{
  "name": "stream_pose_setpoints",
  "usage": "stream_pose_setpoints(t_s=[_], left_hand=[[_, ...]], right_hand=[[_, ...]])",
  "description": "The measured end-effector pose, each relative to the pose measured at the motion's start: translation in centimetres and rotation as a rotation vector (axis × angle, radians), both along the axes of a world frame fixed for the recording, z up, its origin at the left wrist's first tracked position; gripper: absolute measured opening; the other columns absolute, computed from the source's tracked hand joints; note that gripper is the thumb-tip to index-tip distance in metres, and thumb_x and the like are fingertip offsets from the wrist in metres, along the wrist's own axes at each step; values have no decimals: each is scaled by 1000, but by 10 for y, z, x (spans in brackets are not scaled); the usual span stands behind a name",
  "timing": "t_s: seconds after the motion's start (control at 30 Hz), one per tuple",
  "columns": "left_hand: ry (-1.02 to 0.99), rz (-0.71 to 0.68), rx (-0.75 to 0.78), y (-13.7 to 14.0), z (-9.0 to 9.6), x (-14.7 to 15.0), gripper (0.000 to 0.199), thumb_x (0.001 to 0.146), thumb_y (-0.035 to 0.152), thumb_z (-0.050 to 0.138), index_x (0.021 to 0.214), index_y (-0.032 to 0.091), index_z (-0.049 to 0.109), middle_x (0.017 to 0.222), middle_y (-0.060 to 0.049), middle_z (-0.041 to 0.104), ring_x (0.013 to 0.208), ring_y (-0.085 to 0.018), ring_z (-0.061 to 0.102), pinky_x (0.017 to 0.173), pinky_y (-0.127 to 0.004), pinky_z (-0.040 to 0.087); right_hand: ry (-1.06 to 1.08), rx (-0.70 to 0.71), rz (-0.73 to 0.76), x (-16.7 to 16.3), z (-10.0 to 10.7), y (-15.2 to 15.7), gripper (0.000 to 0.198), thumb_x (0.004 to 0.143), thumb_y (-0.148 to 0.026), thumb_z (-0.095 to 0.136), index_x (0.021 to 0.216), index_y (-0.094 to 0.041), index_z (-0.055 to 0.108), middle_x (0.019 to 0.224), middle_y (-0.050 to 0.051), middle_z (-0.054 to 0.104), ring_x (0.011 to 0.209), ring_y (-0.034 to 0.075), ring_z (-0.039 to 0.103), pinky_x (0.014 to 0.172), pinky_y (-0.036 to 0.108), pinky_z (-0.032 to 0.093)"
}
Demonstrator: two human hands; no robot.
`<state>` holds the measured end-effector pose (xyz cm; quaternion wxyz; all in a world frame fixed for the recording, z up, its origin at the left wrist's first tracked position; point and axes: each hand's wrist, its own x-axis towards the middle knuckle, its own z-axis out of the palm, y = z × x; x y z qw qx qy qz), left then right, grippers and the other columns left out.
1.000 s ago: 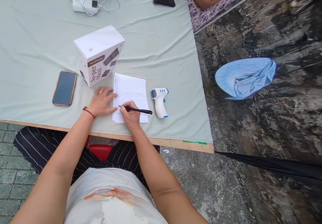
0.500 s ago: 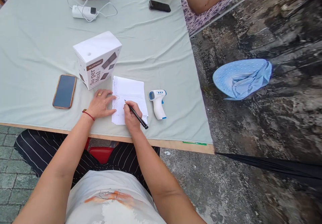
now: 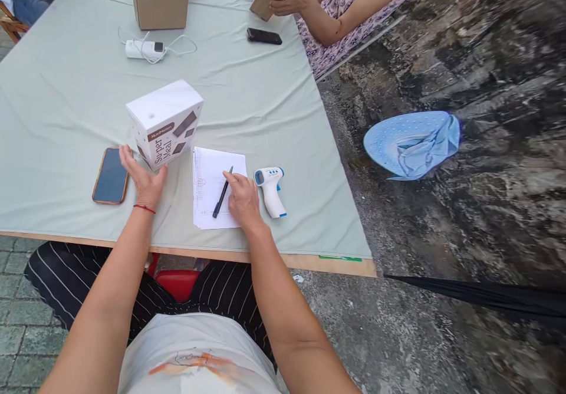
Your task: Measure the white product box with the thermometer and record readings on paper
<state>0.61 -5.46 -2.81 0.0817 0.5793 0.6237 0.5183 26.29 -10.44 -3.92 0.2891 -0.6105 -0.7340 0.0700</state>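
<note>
One black pen (image 3: 223, 192) slants across white papers (image 3: 207, 202)

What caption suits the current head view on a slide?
Left hand at a NutriMotion box, right hand at a black pen over printed sheets, infrared thermometer alongside.

1 cam, head-worn, facing fwd & steeply down. Wearer's shirt (image 3: 198, 335) v. close at 6 o'clk; L hand (image 3: 145, 180) at 9 & R hand (image 3: 244, 202) nr centre, bit farther. Table (image 3: 66, 105) runs off twd 11; co-worker's arm (image 3: 365, 10) farther still at 1; stony surface (image 3: 499, 122) approx. 2–4.
</note>
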Motion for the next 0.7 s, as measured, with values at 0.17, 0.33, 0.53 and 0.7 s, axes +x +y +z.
stream_pose_setpoints(t_s=[0.17,0.33,0.53,0.7], left_hand=[[14,-46,-67,13,-7,-3,101,74,37,75,152,28,11,155,-18,27,148,-35,22,121,-58,18],[16,20,-85,15,-6,0,95,68,33,78,146,23,25,134,-17,40,133,-34,39,113,-55,34],[7,51,-20,8,-6,1,79,67,39,80,132,23,39,123,-13,43,118,-28,48,99,-45,48],[-185,-31,16,1,-1,1,75,72,64,71,128,22,43,118,-11,51,106,-24,57,92,-41,51]], right_hand=[[25,34,-109,11,-4,-8,53,84,-12,40,134,-22,54,129,13,56,117,27,51,103,48,41],[31,42,-480,41,-7,-12,56,81,-35,54,133,-15,51,132,21,49,124,36,44,102,55,38],[-33,-86,-661,76,-4,-10,61,72,-34,59,130,-21,50,136,20,47,126,40,42,101,60,35],[-76,-364,-707,101,1,-15,55,71,-29,56,125,-15,54,115,19,60,112,37,53,99,56,38]])
